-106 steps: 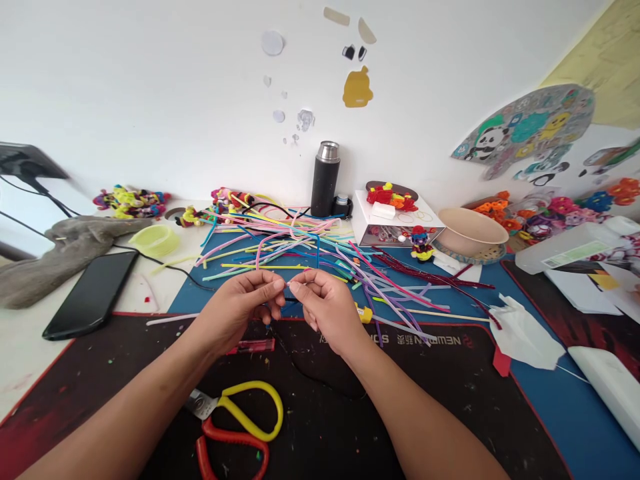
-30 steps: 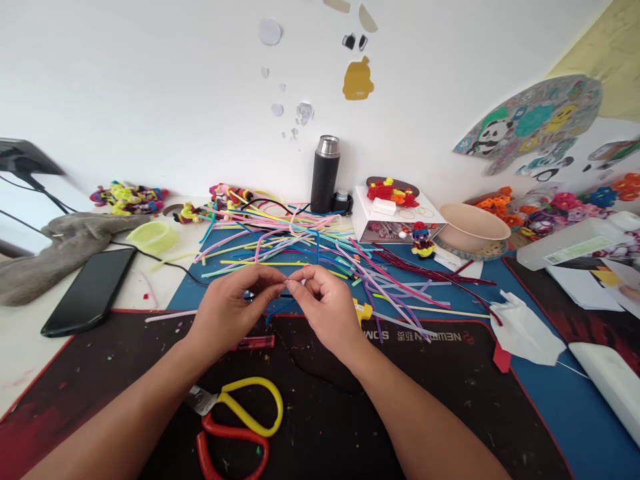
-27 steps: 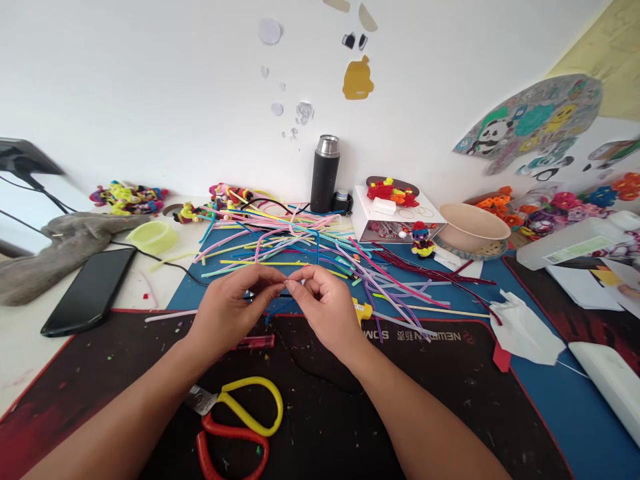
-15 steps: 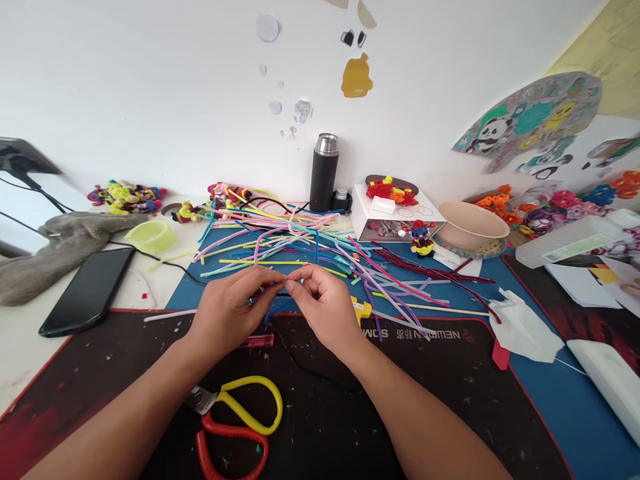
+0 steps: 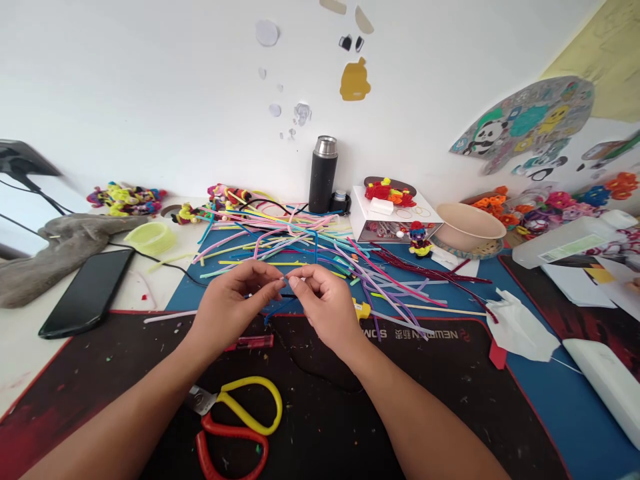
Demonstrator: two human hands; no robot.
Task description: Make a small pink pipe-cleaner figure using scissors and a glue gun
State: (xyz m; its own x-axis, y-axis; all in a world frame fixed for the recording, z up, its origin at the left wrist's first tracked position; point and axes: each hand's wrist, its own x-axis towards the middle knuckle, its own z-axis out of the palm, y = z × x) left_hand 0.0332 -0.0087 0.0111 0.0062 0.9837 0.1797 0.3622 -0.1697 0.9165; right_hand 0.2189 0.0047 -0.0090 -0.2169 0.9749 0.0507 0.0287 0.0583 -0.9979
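My left hand (image 5: 234,303) and my right hand (image 5: 327,310) meet above the back edge of the black mat (image 5: 320,413). Thumb and fingers are pinched together on each hand, with the fingertips almost touching. Something very small shows between them, too tiny to make out. Just behind the hands lies a spread of coloured pipe cleaners (image 5: 295,233). A yellow glue gun (image 5: 362,309) is partly hidden by my right hand. Scissors with one yellow and one red handle (image 5: 250,407) lie nearer, beside my left forearm.
A black phone (image 5: 87,293) and driftwood (image 5: 50,257) lie at the left. Behind stand a black flask (image 5: 323,177) and a white box (image 5: 390,223). Towards the right are a beige bowl (image 5: 467,227), a crumpled tissue (image 5: 523,327) and a clear bottle (image 5: 565,243).
The fingers of my left hand have shifted and spread slightly, and its thumb has moved up. My right hand stays nearly in place. The view has shifted slightly.
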